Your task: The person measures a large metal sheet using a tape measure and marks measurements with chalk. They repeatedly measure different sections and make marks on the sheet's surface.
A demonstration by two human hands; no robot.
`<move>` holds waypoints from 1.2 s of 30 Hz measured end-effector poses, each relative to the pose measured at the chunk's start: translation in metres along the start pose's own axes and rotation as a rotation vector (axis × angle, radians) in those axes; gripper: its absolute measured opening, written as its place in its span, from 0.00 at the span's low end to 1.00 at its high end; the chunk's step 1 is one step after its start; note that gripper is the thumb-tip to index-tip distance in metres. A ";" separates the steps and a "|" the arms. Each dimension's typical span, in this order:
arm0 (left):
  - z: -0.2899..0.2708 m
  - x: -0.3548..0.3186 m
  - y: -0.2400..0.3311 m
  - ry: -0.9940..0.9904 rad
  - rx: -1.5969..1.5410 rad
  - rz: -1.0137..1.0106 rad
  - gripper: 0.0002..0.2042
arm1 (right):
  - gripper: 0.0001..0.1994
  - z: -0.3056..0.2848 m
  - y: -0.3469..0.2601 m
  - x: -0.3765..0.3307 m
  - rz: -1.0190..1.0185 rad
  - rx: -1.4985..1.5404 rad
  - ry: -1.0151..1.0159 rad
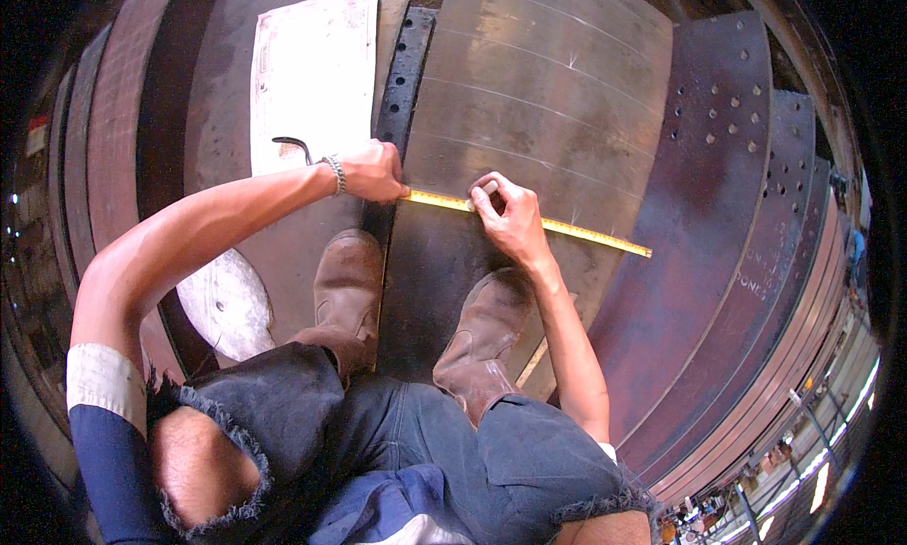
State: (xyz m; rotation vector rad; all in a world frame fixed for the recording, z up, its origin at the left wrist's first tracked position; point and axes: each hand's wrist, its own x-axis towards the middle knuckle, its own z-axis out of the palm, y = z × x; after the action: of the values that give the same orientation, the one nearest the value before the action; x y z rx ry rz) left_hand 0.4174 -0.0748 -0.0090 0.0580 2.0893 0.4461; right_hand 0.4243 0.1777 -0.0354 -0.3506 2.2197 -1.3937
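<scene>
A yellow tape measure (595, 236) lies extended across a dark steel plate (529, 82) marked with thin chalk lines and small arrow marks. My left hand (378, 170) is closed on the tape's left end, at the plate's left edge; its grip hides that end. At the middle of the tape, my right hand (513, 222) pinches a short white piece of chalk (490, 187) between thumb and fingers, close over the plate. The tape's free end reaches near the plate's right edge. A dark curved strip (295, 146) shows beside my left wrist.
A large white printed sheet (316, 82) lies on the plate at left. Next to it runs a narrow bar with holes (404, 73). Drilled steel plates (718, 110) are stacked at right. My brown boots (487, 328) rest on the steel; a white-painted rounded piece (227, 304) is at left.
</scene>
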 end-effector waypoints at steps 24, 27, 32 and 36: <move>0.002 0.002 -0.001 -0.021 -0.039 -0.021 0.17 | 0.06 0.013 -0.011 0.005 -0.026 0.030 -0.020; 0.003 0.002 -0.004 -0.029 -0.061 -0.022 0.17 | 0.06 0.017 -0.009 0.006 -0.034 0.022 -0.026; 0.002 0.001 0.000 -0.003 -0.012 -0.010 0.16 | 0.06 0.016 -0.012 0.005 -0.014 0.048 -0.013; 0.001 -0.001 -0.001 -0.010 -0.037 -0.011 0.16 | 0.06 0.019 -0.014 0.007 -0.004 0.060 -0.023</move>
State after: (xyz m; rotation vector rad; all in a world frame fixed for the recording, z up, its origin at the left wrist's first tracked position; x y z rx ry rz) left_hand 0.4189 -0.0754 -0.0091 0.0271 2.0696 0.4773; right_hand 0.4279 0.1531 -0.0313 -0.3481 2.1547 -1.4481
